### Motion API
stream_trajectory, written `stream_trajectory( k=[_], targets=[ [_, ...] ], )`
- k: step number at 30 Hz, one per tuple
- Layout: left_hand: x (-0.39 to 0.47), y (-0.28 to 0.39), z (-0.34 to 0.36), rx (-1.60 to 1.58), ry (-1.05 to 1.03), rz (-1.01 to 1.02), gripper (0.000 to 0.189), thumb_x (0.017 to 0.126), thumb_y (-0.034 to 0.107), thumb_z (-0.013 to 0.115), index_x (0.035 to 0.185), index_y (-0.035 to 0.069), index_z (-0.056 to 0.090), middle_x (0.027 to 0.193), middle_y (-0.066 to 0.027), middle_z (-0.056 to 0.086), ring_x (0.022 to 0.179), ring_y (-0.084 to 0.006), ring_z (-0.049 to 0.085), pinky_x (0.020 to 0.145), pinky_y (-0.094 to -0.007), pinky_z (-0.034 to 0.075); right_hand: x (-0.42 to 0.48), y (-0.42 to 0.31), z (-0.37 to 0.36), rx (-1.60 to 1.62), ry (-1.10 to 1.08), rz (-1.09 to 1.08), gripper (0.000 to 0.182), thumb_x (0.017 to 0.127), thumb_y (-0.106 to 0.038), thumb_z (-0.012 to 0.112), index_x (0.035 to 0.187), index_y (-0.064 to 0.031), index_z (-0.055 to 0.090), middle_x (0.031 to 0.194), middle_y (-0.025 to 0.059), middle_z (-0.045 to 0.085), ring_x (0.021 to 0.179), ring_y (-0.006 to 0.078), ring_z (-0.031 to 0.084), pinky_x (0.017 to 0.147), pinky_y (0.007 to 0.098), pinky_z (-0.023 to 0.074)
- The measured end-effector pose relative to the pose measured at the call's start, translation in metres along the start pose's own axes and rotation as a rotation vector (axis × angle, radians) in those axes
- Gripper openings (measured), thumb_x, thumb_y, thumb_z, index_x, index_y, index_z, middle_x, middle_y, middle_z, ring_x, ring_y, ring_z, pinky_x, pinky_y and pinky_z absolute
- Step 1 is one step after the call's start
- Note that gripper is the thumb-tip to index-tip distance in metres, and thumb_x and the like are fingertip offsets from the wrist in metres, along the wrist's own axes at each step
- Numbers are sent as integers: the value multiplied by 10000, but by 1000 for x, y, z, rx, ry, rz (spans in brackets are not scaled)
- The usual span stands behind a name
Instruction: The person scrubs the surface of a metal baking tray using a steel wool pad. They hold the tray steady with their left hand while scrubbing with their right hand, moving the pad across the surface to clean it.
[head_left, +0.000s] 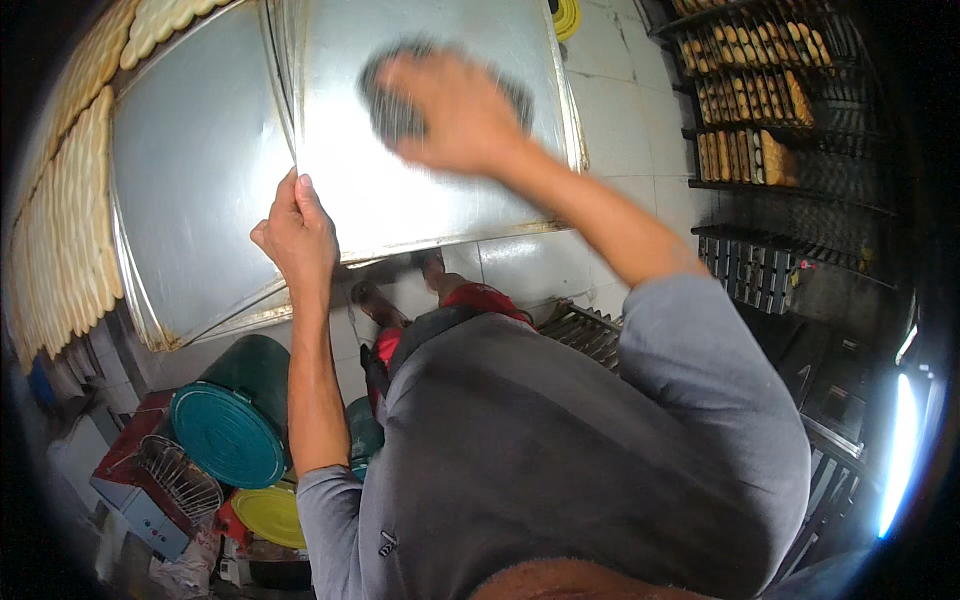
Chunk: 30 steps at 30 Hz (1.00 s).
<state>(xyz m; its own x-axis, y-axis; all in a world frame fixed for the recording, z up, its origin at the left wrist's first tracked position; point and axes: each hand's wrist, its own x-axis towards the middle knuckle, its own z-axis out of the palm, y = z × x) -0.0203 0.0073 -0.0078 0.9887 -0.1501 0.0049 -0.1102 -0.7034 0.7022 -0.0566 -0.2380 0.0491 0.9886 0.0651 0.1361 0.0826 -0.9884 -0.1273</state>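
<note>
Shiny metal baking sheets lie before me in two stacks, a left stack (195, 165) and a right stack (480, 206). Between them, my left hand (300, 232) pinches the near corner of the thin raised sheet edges (291, 105) with thumb and fingers. My right hand (465, 112) is blurred and lies over a dark cloth or pad (394, 112) on the top right sheet. The blur hides the cloth's exact shape and how the fingers hold it.
Rows of long pale bread (67, 225) line the left side. A rack of bread (750, 105) stands right. Below left are a teal-lidded bin (229, 435), a yellow lid (274, 517) and a machine with a wire guard (180, 480). White floor tiles (615, 112) show.
</note>
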Motion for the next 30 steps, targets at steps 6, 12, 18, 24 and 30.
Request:
stream_trajectory(
  k=[6,12,18,24,30],
  targets=[
    [2,3,5,22,26,79,416,1080,339,484,1267,43,709,776,-115,725,731,-241,618,957,-385,337,-56,61,-26,-73,-72,212,767,832,-462,758,1505,-189,513,1508,171,533,1399,381,487,1178,484,388],
    [3,0,6,54,27,61,441,1075,376,478,1284,62,707,834,-138,736,812,-263,663,1020,-414,347,-65,-12,-11,-111,-110,128,783,799,-467,787,1497,-238,516,1443,197,555,1373,380,494,1130,548,411],
    [2,4,2,0,-10,31,444,1073,389,476,1294,81,706,859,-131,744,844,-267,680,1046,-424,335,-54,29,-42,-144,-88,381,750,791,-431,778,1467,-207,541,1447,239,541,1336,418,527,1114,502,457],
    [2,1,4,19,-6,41,437,1072,385,472,1304,95,703,926,-132,768,875,-274,689,1045,-415,328,-83,-58,-15,9,-208,-59,798,778,-422,769,1505,-252,486,1459,232,533,1398,404,474,1156,580,386],
    [3,8,2,20,-14,62,434,1067,379,476,1308,96,700,972,-145,773,969,-277,713,1045,-426,351,-30,61,-13,-188,98,499,789,839,-519,710,1447,-46,539,1376,219,618,1331,381,529,1105,521,433]
  ],
)
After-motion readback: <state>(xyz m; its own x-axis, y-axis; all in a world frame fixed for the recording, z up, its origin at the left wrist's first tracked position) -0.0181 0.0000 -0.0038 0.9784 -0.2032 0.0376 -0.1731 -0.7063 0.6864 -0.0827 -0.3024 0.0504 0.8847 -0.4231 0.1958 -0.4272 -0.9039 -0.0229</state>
